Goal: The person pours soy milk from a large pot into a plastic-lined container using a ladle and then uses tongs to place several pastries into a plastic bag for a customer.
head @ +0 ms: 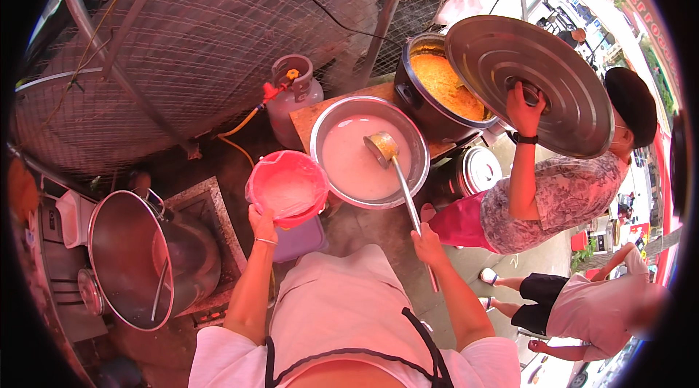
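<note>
My left hand [263, 222] grips the near left rim of a red plastic bucket [317, 212] lined with a clear plastic bag [262, 161]. Pale liquid appears to lie inside the bag. The long metal handle of a ladle [407, 189] is in my right hand [429, 247]. Over a wide steel basin [424, 161] of milky liquid [349, 153], the ladle's bowl [382, 148] hangs or rests at the surface; I cannot tell which. The bowl has orange-yellow residue on it. The bucket is just left of the basin, near its rim.
A co-worker [573, 197] at right lifts a large metal lid [491, 60] beside a pot of orange-yellow food [442, 84]. A gas cylinder [295, 98] with a hose stands behind. At left is a deep steel pot [128, 257]. Another person [590, 306] stands farther right.
</note>
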Demonstrator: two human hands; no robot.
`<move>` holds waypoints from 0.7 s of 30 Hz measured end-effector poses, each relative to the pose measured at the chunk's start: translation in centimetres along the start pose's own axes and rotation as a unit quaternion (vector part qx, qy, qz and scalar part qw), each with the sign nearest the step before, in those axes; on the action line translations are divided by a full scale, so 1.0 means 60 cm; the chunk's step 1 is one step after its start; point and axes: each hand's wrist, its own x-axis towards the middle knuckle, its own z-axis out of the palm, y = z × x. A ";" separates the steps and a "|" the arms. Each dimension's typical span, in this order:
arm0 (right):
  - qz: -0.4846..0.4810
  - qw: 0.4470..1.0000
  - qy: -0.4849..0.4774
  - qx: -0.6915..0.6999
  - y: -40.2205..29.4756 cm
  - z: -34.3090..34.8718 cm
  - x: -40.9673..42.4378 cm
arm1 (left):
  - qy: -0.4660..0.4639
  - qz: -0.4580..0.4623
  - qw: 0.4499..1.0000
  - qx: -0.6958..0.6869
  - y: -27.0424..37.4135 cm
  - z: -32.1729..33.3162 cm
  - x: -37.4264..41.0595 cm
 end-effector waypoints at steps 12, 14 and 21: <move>0.327 0.628 -0.325 0.626 -0.104 -0.067 -0.064 | 0.004 -0.004 1.000 -0.008 0.024 0.020 -0.028; 0.305 0.659 -0.330 0.603 -0.136 -0.087 -0.085 | 0.013 0.001 1.000 0.008 0.013 0.010 -0.021; 0.265 0.769 -0.344 0.469 -0.218 -0.144 -0.126 | 0.024 0.008 1.000 0.005 0.021 0.025 -0.028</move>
